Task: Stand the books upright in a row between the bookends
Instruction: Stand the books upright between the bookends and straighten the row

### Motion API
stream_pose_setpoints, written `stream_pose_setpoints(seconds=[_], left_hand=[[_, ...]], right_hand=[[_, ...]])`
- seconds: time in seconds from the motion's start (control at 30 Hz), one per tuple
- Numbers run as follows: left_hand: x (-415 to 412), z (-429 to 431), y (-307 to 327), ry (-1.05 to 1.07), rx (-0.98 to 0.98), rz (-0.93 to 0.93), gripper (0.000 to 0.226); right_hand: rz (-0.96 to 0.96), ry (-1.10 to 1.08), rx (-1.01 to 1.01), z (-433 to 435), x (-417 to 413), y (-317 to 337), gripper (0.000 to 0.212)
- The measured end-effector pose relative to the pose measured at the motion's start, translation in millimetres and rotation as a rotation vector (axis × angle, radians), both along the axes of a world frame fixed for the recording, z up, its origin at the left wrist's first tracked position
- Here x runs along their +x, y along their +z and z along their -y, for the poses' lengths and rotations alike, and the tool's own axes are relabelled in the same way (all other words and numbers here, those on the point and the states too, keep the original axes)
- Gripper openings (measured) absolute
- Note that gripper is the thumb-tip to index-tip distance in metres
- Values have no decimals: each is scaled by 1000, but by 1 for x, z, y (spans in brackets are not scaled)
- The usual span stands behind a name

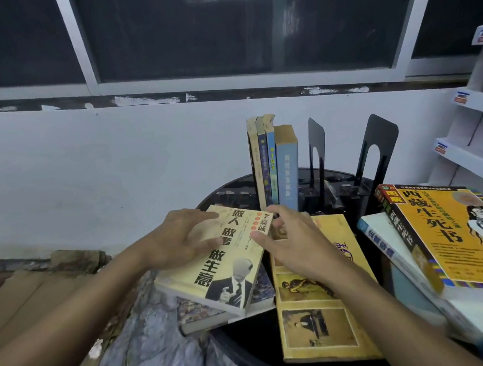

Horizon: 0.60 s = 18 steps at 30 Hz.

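Note:
Several books point(273, 166) stand upright in a row at the back of a round black table point(226, 192). Two black bookends point(317, 153) point(376, 155) stand to their right, apart from the row. A cream book point(212, 271) lies flat on a darker book point(201, 316) at the table's left edge. My left hand point(181, 239) rests on its cover with fingers spread. My right hand point(294, 245) holds the cream book's far right corner, thumb on the cover and fingers curled over the edge. A yellow book point(317, 315) lies flat under my right wrist.
A stack with an orange book point(455, 238) on a white and blue book point(384, 246) sits at the table's right. A white shelf unit point(467, 136) stands further right. Cardboard point(26, 286) lies on the floor at left, below a white wall.

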State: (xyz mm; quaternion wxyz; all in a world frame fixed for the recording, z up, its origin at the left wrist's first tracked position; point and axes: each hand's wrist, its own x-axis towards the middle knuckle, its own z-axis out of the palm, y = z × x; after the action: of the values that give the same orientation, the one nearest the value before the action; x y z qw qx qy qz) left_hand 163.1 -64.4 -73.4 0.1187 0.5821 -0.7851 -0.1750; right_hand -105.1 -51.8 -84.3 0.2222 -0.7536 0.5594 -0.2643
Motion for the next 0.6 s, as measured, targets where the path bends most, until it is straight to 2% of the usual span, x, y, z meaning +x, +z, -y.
stream_pose_setpoints(seconds=[0.17,0.3,0.5,0.6], left_hand=[[9,-6,-10,13,66,52,87],[7,-9,-14,11,70,4,88],[-8,-20,-12,68,31,-157,72],[-7,-22,-12,95,26,-224,75]], right_hand=[[-93,1,69,-5,14,-6,84],[-138,-3,80,-6,19,-7,87],[-50,-2,112,-6,21,-10,87],[33,6,130,-3,22,-14,83]])
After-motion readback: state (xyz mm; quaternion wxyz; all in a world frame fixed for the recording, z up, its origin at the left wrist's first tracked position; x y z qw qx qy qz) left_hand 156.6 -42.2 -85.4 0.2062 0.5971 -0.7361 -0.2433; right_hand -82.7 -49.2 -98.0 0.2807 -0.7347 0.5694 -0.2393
